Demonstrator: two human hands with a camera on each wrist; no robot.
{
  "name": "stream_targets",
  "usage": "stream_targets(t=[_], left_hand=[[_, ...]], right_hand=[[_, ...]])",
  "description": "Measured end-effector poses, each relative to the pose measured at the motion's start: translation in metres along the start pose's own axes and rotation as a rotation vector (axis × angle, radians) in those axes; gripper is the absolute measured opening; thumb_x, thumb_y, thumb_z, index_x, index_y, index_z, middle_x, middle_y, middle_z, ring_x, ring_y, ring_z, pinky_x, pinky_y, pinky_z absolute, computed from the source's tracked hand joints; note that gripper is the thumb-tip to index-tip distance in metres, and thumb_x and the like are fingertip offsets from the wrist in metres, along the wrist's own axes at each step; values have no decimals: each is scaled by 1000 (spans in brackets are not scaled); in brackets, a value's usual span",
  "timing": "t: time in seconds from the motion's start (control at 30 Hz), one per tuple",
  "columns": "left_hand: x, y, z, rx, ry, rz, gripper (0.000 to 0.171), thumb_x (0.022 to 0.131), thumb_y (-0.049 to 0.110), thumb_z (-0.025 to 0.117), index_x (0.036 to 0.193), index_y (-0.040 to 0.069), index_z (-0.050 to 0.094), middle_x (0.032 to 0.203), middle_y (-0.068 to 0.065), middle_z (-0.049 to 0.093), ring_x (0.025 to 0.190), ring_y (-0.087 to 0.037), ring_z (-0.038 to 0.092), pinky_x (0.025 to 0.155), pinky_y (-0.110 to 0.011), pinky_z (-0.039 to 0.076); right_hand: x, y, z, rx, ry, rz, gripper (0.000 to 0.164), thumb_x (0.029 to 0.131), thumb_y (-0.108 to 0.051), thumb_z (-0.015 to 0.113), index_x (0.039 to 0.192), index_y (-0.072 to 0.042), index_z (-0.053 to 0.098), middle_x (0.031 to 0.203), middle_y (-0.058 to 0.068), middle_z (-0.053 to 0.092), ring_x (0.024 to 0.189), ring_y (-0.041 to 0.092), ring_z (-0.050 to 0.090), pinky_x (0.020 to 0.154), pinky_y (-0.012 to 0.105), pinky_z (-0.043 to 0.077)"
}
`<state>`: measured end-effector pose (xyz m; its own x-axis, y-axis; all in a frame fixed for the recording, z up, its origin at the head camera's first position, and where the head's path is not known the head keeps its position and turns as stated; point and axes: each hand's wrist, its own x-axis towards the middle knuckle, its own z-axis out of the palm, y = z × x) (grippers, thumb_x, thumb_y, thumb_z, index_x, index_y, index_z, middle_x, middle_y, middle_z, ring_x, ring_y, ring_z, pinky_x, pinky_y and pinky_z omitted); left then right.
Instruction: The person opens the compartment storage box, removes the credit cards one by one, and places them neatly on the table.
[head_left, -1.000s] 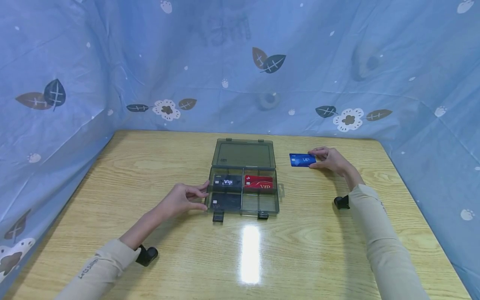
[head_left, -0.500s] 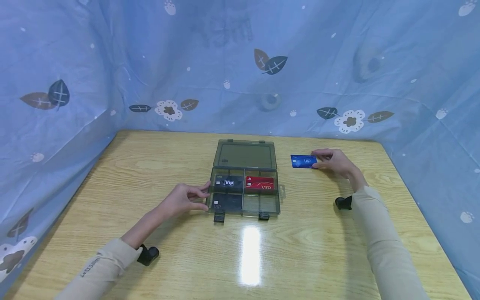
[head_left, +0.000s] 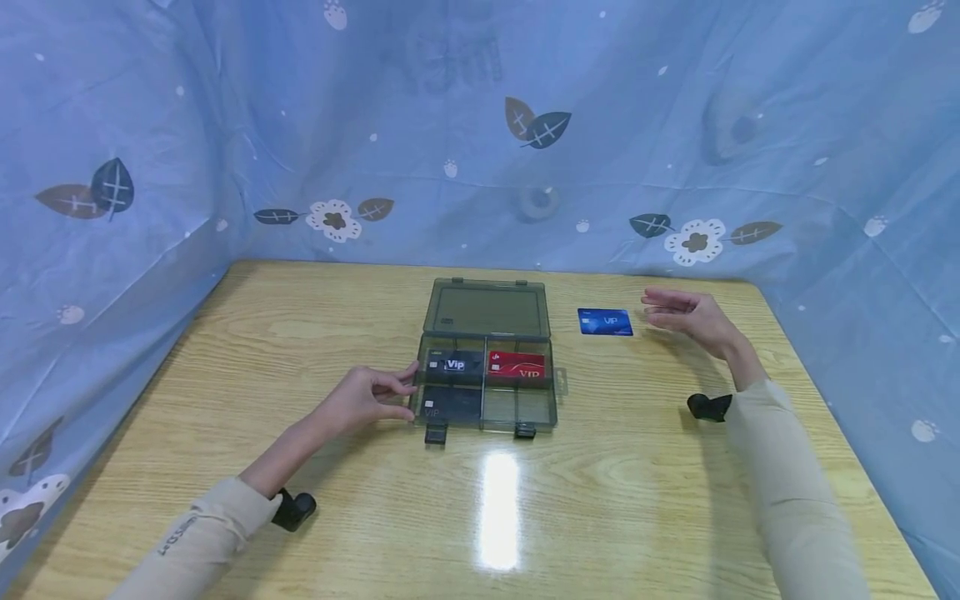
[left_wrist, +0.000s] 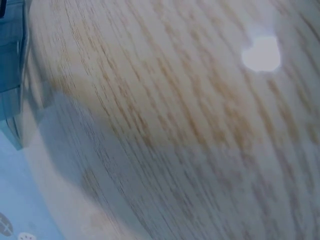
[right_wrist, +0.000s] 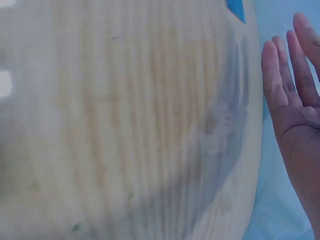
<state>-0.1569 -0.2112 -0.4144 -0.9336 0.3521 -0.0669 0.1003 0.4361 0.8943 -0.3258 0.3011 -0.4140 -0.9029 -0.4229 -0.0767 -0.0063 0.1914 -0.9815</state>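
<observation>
A smoky see-through plastic box [head_left: 483, 400] lies on the table with its lid [head_left: 491, 310] folded back. In its left half are a dark card reading Vip [head_left: 456, 365] at the rear and a black VIP card [head_left: 452, 404] in front. A red VIP card [head_left: 517, 365] sits in the rear right compartment. My left hand [head_left: 367, 396] touches the box's left side, thumb and fingers spread along it. Flat on the wood right of the box lies a blue VIP card [head_left: 605, 322]. My right hand [head_left: 697, 321] hovers beside that card, holding nothing, fingers extended.
Two black latches hang from the box's front edge, the left latch [head_left: 436, 434] and the right latch [head_left: 526, 431]. Blue patterned cloth [head_left: 450, 125] surrounds the wooden table [head_left: 360, 517] at the back and sides. A lamp glare shines on the front middle.
My right hand has let go of the blue card and drawn back to the right. The card now lies by itself on the table. My left hand stays at the box.
</observation>
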Motion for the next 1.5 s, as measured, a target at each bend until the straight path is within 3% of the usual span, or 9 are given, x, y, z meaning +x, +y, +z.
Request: stream_targets(t=[0.2, 0.4, 0.73, 1.07, 1.33, 1.5], left_hand=[[0, 1, 0, -7, -4, 2, 30, 70, 6, 83, 96, -3, 72, 139, -21, 44, 107, -29, 64, 88, -30, 55], [-1, 1, 0, -16, -4, -6, 29, 71, 5, 82, 97, -4, 71, 140, -21, 43, 108, -30, 63, 88, -28, 55], [0, 0, 1, -9, -5, -5, 29, 71, 7, 82, 96, -3, 72, 140, -20, 44, 108, -29, 63, 89, -29, 54], [-1, -1, 0, -11, -12, 2, 30, 72, 8, 82, 97, -4, 71, 140, -22, 43, 108, -30, 63, 90, -32, 54], [-1, -1, 1, -8, -6, 23, 29, 71, 6, 82, 96, -4, 71, 139, -23, 44, 106, -30, 64, 88, -31, 55], [-1, -1, 0, -13, -11, 27, 29, 71, 6, 82, 96, -5, 71, 139, -23, 43, 107, -31, 63, 88, -31, 55]], right_hand=[[-13, 1, 7, 36, -23, -11, 51, 92, 1, 62, 139, 4, 44, 128, 2, 62, 108, 12, 64, 92, 27, 53], [-24, -3, 22, 14, -33, -56, 45, 94, 1, 59, 138, 0, 49, 127, 2, 63, 107, 11, 64, 91, 26, 54], [-41, -14, 50, 129, -50, -20, 50, 93, 0, 60, 138, 13, 40, 122, 2, 66, 107, 14, 64, 93, 33, 53], [-54, -19, 77, 110, -132, -31, 43, 96, -2, 56, 136, 11, 45, 127, 4, 63, 108, 14, 63, 97, 40, 50], [-64, -15, 98, 170, -153, -11, 47, 97, -2, 55, 138, 14, 39, 128, 4, 62, 111, 21, 62, 97, 42, 50], [-70, -16, 107, 209, -181, 5, 48, 98, -3, 54, 139, 14, 36, 130, 4, 61, 112, 19, 62, 99, 40, 49]])
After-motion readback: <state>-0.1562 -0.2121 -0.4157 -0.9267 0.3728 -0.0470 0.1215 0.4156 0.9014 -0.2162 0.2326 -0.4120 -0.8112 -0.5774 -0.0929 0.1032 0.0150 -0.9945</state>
